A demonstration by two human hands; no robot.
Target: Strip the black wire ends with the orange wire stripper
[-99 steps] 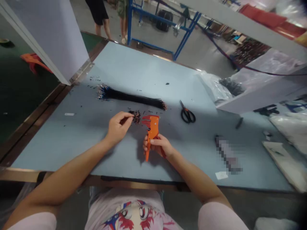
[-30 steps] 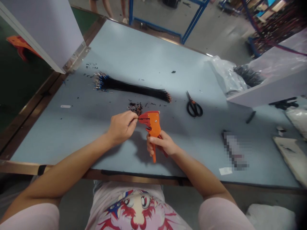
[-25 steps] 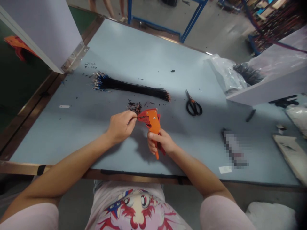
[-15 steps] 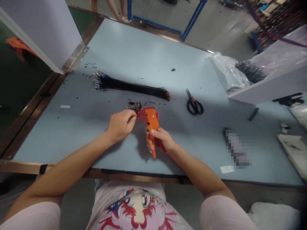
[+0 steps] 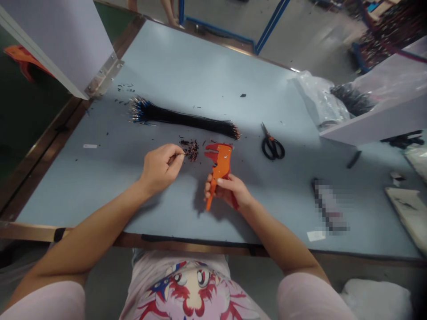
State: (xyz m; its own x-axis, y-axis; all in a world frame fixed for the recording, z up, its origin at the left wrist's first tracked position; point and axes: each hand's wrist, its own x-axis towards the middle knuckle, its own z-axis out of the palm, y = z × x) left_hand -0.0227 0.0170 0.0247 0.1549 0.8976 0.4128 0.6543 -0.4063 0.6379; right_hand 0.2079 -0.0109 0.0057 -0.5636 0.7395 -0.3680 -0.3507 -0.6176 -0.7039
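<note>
Right now I have the right hand [image 5: 233,189] clamped round the handles of an orange wire stripper [image 5: 223,163], held above the near middle of the table [image 5: 200,80]. Its red jaws stand apart, facing left. Left hand [image 5: 162,166]: thumb and fingertips pinched together on a thin dark wire [image 5: 184,154], only a short end showing. Wire and stripper are apart, with a pile of scraps [image 5: 191,150] just beyond, roughly between them.

Behind the hands lies a bundle of black wires [image 5: 190,117], blue and bare-metal ends to the left, coppery ends to the right. Scissors [image 5: 272,147] lie right of it, blades pointing away from me.

Containers: a clear plastic bag [image 5: 312,93] at the far right, dark stuff [image 5: 353,98] showing through it, too blurred to name. Pale tray [image 5: 408,224] at the right edge has something thin and dark [image 5: 409,204] on it. Beyond the table, a blue cart [image 5: 358,58] carries a brownish heap [image 5: 390,40].

Also on the table: a pixelated object [image 5: 328,206], unreadable, with a white card [image 5: 316,236] just beside its near end.

Versus half a second ago: stripper was right at the left fingertips with its jaws on the wire; now it's off to the right and the left hand sits slightly further left. Bundle, scissors and bag haven't moved on the table.
</note>
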